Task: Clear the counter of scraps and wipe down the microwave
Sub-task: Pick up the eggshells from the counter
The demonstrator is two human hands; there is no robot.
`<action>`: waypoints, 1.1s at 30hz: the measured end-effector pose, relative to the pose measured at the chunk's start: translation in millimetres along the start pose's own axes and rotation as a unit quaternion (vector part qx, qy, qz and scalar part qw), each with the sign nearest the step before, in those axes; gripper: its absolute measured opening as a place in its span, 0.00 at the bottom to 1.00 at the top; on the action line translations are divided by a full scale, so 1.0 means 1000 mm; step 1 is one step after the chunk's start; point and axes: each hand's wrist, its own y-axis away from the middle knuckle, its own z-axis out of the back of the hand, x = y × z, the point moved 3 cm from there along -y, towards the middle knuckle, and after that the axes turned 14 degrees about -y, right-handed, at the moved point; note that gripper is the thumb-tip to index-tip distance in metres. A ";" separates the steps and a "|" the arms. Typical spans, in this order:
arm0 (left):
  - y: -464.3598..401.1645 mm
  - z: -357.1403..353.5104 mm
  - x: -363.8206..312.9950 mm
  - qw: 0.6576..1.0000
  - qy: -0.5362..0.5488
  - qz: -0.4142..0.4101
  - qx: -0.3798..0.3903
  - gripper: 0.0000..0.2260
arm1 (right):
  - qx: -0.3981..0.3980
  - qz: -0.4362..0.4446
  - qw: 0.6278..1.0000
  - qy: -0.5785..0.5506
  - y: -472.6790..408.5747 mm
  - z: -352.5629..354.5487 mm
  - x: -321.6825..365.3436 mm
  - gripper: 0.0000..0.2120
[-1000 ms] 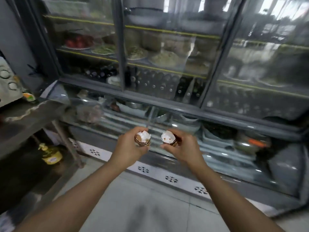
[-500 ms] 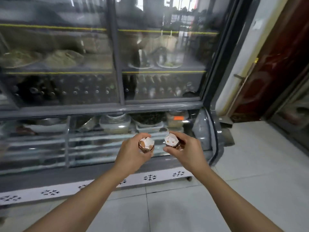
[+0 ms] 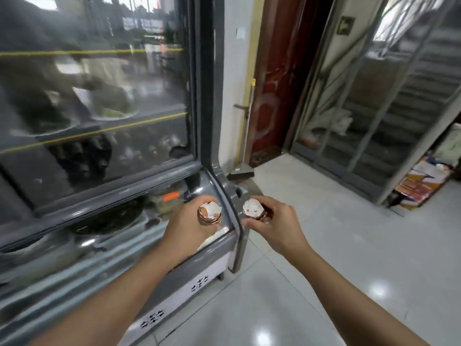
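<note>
My left hand [image 3: 185, 227] grips a stack of brown eggshell halves [image 3: 210, 213], white insides facing up. My right hand [image 3: 274, 224] grips another cluster of eggshells [image 3: 253, 208] the same way. Both hands are held out in front of me at waist height, a short gap between them, over the right end of a grey display fridge [image 3: 219, 171]. No microwave or counter is in view.
The glass-fronted fridge fills the left half, with dishes and bottles inside. A broom and dustpan [image 3: 245, 136] lean in the corner by a dark red door [image 3: 279, 78]. A metal gate [image 3: 369, 96] and a stack of cardboard [image 3: 421, 183] stand at right. Glossy white floor tiles [image 3: 324, 245] spread ahead.
The view has swung right along the fridge to its right end, bringing the door, broom and gate into sight. Both hands keep the same grip on the eggshells.
</note>
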 end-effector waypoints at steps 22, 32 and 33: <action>-0.256 -0.200 -0.179 0.999 0.008 0.030 -0.011 0.23 | 0.035 -0.019 0.998 -0.051 -0.235 0.241 -0.173 0.14; -0.396 -0.242 -0.149 0.995 0.011 0.093 -0.040 0.20 | 0.088 -0.021 0.993 -0.070 -0.385 0.232 -0.236 0.16; -0.414 -0.245 -0.142 0.994 0.012 0.100 -0.045 0.20 | 0.094 -0.025 0.993 -0.071 -0.404 0.228 -0.244 0.17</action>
